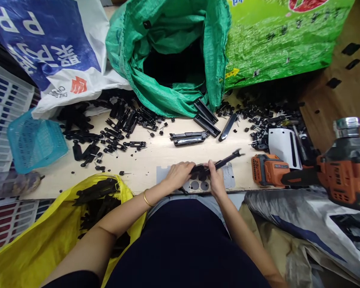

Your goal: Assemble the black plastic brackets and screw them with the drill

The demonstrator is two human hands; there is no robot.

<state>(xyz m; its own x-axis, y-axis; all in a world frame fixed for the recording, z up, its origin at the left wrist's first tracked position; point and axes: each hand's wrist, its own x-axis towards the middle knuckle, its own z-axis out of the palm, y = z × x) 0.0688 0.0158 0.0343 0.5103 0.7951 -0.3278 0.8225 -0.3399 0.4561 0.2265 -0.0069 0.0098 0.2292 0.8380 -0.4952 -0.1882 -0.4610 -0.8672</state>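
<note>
At lower centre, your left hand (180, 175) and right hand (216, 178) are both closed on the black part (226, 161), over the grey plate (229, 178). You appear to be manipulating it two-handed; the next move likely calls for a firm grip at both points.

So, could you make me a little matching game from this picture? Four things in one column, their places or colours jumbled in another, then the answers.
Things:
1. Forked part
2. Bracelet
3. Blue basket
4. Power tool

Places or colours:
A. at the left end of the table
B. orange and black
C. in the grip of the right hand
D. around the left wrist

Pairs: 1-C, 2-D, 3-A, 4-B
</note>
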